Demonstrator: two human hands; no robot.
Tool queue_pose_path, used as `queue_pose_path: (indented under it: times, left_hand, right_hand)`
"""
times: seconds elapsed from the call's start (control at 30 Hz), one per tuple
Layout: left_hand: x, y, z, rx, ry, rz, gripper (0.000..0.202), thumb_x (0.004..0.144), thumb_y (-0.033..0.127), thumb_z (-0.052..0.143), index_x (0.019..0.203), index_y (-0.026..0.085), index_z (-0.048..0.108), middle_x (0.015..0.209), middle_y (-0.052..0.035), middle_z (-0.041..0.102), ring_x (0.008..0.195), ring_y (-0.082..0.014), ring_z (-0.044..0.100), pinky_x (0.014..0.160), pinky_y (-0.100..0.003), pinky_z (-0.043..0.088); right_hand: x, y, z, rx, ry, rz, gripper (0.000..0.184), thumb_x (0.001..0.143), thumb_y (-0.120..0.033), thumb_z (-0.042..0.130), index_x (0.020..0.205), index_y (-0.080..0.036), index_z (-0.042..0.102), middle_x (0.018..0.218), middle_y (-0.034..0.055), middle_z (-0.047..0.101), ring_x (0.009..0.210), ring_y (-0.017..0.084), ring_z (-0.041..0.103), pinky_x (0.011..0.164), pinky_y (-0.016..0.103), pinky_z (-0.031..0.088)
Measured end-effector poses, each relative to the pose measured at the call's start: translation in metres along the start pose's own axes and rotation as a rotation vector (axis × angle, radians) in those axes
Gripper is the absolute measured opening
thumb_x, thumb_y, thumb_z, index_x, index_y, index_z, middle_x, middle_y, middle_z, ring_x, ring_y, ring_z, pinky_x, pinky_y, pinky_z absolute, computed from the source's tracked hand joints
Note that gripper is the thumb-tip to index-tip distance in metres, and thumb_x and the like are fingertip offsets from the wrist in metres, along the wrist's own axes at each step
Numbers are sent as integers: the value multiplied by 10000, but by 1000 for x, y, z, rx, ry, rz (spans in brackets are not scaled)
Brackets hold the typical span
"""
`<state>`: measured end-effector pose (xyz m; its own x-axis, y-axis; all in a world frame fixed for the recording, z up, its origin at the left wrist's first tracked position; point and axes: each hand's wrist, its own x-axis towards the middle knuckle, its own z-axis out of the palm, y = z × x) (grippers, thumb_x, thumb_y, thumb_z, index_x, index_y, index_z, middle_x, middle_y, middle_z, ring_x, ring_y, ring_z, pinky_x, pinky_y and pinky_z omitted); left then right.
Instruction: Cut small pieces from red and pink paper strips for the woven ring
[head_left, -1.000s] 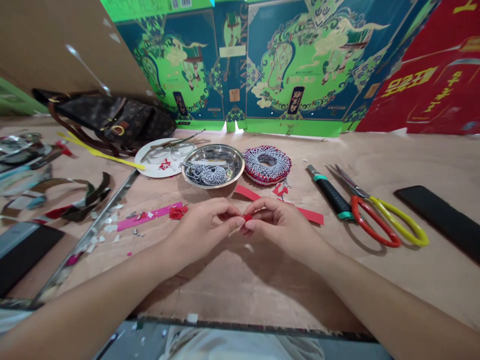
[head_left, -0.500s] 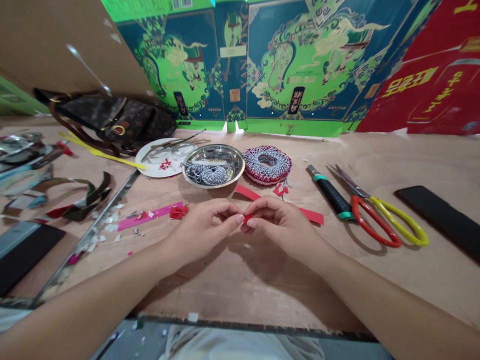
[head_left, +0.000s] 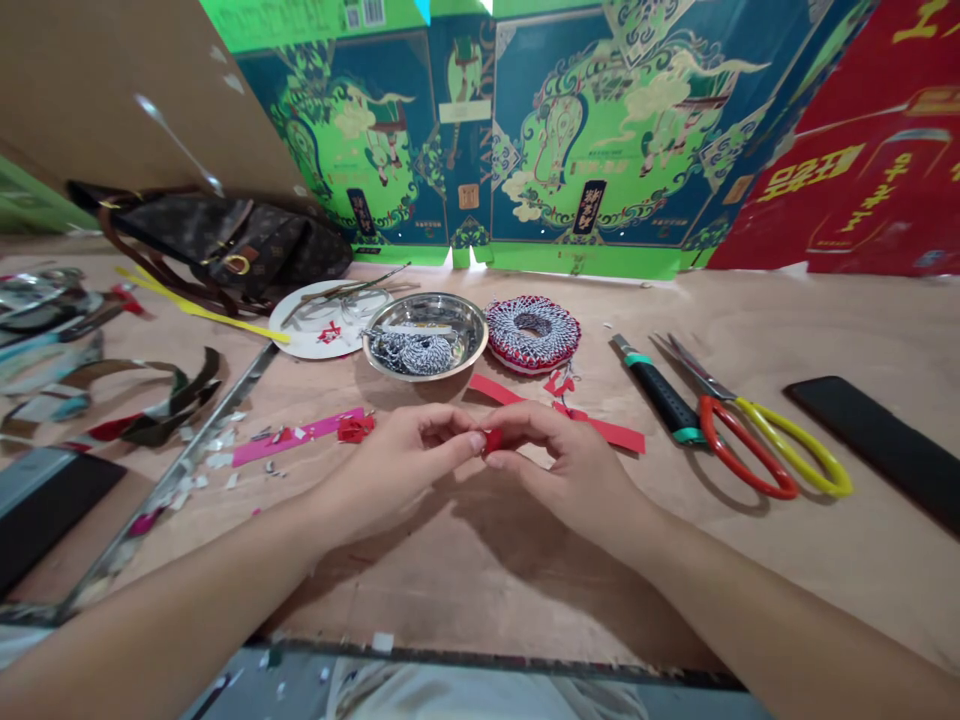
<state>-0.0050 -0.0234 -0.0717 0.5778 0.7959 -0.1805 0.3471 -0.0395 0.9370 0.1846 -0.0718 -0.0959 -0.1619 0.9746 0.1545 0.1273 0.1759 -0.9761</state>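
My left hand [head_left: 397,465] and my right hand [head_left: 570,465] meet at the middle of the wooden table [head_left: 480,560]. Both pinch a small red paper piece [head_left: 493,440] between thumbs and fingertips, so most of it is hidden. Just behind my right hand lies a red paper strip [head_left: 607,430]. A small folded red piece [head_left: 354,427] rests on a pink strip [head_left: 296,437] left of my left hand.
A steel dish [head_left: 427,338] holds woven pieces, with a red-and-white woven ring [head_left: 533,334] and a white plate [head_left: 322,320] beside it. A utility knife [head_left: 658,392], scissors [head_left: 750,430] and a black phone [head_left: 877,440] lie right. A dark bag [head_left: 225,245] and foil strips [head_left: 90,380] are left.
My fingers have worked the red piece slightly, with my right hand turning a little over it. Both hands stay in the same place.
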Motion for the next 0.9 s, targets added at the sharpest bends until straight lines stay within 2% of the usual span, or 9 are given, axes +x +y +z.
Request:
queue_pose_path:
  times: [0.07, 0.17, 0.27, 0.43, 0.63, 0.73, 0.9]
  left_hand:
    - [1, -3, 0, 0, -14, -17, 265, 887, 433, 659, 912, 177, 722, 900, -6, 744, 809, -153, 660, 714, -238, 483]
    - [2, -4, 0, -31, -14, -31, 266, 890, 441, 657, 911, 183, 719, 898, -5, 741, 817, -155, 660, 723, -245, 484]
    - [1, -4, 0, -93, -26, -31, 252, 882, 433, 674, 903, 184, 711, 896, -2, 733, 816, -145, 652, 728, -240, 481]
    - [0, 0, 0, -92, -33, -38, 232, 893, 409, 665, 906, 184, 720, 876, 14, 723, 780, -119, 618, 703, -213, 451]
    - [0, 3, 0, -121, -35, -25, 192, 897, 372, 661, 914, 194, 730, 903, 18, 746, 802, -123, 632, 704, -209, 448]
    - [2, 1, -1, -147, -58, 28, 154, 910, 333, 650, 891, 210, 741, 900, 34, 757, 815, -108, 638, 733, -196, 448]
    - [2, -2, 0, -133, -67, 37, 156, 920, 344, 645, 903, 226, 745, 909, 50, 760, 815, -90, 641, 726, -178, 446]
  right_hand:
    - [-1, -1, 0, -51, 1, -51, 164, 852, -146, 651, 982, -228, 709, 987, 27, 770, 873, 150, 730, 812, 268, 588]
    - [-2, 0, 0, -49, 9, -37, 186, 861, -146, 656, 1025, -221, 706, 983, 23, 774, 867, 137, 732, 799, 241, 590]
    - [-2, 3, 0, -1, 38, -12, 268, 834, -133, 682, 1092, -204, 683, 978, 23, 770, 871, 130, 735, 784, 219, 596]
    - [-1, 4, 1, 84, 36, -29, 195, 833, -98, 677, 999, -197, 709, 946, 7, 784, 833, 95, 740, 738, 156, 593]
    - [1, 2, -2, 182, 6, 27, 209, 855, -134, 675, 1035, -216, 741, 894, -22, 781, 774, 70, 729, 732, 143, 589]
    - [3, 3, -4, 283, 14, 40, 174, 875, -136, 637, 948, -221, 770, 780, -45, 765, 679, 52, 710, 687, 138, 586]
    - [8, 7, -2, 385, 54, 104, 108, 818, -137, 693, 862, -203, 766, 713, -41, 757, 622, 67, 706, 639, 158, 585]
